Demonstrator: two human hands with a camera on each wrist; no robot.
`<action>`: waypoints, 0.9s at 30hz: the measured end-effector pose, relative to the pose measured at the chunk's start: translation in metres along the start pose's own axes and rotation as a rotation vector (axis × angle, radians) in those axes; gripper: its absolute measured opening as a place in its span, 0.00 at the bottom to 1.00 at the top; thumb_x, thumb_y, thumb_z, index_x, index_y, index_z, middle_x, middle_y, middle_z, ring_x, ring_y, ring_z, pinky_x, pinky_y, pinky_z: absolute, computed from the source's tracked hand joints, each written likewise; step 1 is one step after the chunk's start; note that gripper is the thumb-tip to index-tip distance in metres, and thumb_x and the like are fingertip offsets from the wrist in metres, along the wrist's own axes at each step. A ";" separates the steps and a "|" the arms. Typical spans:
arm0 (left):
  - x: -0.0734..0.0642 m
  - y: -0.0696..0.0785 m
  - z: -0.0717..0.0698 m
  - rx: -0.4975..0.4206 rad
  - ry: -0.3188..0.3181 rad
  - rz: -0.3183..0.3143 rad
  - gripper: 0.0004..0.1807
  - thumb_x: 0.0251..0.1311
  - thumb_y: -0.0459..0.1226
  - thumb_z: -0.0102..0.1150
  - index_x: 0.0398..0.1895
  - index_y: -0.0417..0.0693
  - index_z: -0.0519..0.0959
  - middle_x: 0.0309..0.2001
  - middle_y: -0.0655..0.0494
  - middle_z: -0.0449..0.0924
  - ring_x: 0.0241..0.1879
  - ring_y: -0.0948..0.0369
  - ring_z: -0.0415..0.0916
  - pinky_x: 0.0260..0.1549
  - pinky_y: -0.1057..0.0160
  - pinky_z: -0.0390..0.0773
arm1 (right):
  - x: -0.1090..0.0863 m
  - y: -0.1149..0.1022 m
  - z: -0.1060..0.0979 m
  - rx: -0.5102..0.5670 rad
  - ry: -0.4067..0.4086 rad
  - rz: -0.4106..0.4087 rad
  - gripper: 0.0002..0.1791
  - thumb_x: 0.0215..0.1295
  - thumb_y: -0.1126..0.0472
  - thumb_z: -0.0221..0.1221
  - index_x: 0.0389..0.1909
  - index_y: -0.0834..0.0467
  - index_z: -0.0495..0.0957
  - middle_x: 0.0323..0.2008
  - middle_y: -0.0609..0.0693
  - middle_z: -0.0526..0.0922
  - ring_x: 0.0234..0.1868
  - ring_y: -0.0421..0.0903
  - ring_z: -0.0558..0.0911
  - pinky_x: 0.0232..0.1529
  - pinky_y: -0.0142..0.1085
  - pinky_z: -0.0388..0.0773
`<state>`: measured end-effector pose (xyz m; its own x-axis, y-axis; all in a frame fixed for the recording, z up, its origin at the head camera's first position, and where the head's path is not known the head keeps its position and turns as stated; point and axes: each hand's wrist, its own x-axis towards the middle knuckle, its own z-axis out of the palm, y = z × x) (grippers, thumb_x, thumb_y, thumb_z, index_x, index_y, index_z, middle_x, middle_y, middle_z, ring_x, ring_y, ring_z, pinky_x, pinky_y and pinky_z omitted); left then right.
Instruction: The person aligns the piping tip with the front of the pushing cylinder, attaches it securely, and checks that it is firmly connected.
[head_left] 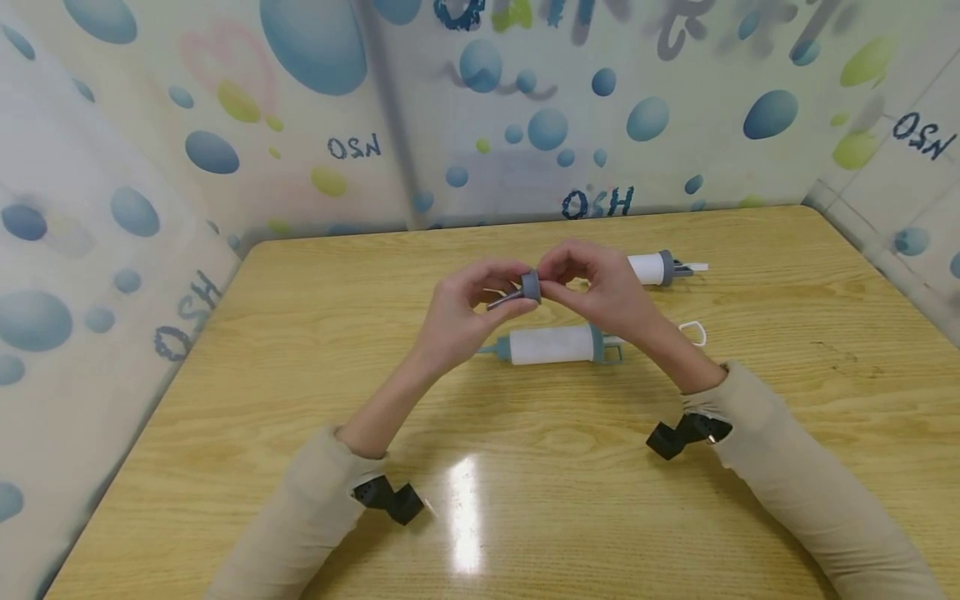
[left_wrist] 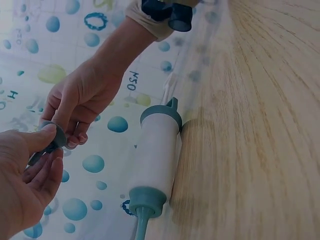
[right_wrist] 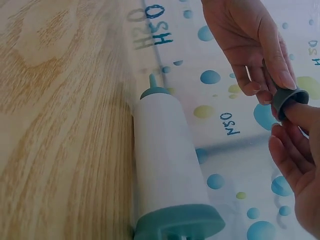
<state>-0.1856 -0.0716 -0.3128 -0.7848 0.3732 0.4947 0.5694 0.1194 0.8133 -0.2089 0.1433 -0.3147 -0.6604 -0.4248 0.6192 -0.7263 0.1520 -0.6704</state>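
A grey cap (head_left: 531,286) with a thin stem is pinched between thumb and fingers of the left grip (head_left: 467,312), its stem pointed back toward that palm. The cap's open end is touched by the partly curled right grip (head_left: 592,282); whether it is pinched there cannot be told. Below both grips, a teal-ended white tube (head_left: 551,344) is supported by the surface (head_left: 337,292); beyond the right grip, a grey-ended tube (head_left: 649,269) is partly hidden.

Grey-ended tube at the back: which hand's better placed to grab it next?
Likely the right hand: in the head view it overlaps the grey-ended tube, while the left hand is farther off. Both touch the grey nozzle, so right should let go first.
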 end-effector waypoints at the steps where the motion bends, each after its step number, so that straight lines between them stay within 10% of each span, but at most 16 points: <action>1: 0.000 0.000 0.000 -0.006 -0.001 -0.001 0.17 0.60 0.27 0.70 0.53 0.36 0.81 0.44 0.47 0.85 0.41 0.59 0.83 0.44 0.52 0.85 | 0.000 0.000 0.000 -0.005 0.001 -0.002 0.08 0.60 0.79 0.65 0.38 0.67 0.80 0.36 0.53 0.82 0.35 0.41 0.83 0.38 0.30 0.83; 27: -0.001 -0.002 0.000 -0.028 -0.001 -0.001 0.17 0.59 0.24 0.69 0.52 0.33 0.81 0.46 0.43 0.84 0.43 0.52 0.84 0.47 0.57 0.85 | 0.001 0.011 -0.015 -0.110 -0.030 -0.046 0.09 0.62 0.76 0.65 0.39 0.62 0.82 0.34 0.48 0.83 0.31 0.41 0.80 0.31 0.28 0.77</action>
<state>-0.1864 -0.0721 -0.3150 -0.7852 0.3741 0.4934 0.5614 0.0939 0.8222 -0.2210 0.1577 -0.3155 -0.6212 -0.4599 0.6346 -0.7732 0.2279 -0.5918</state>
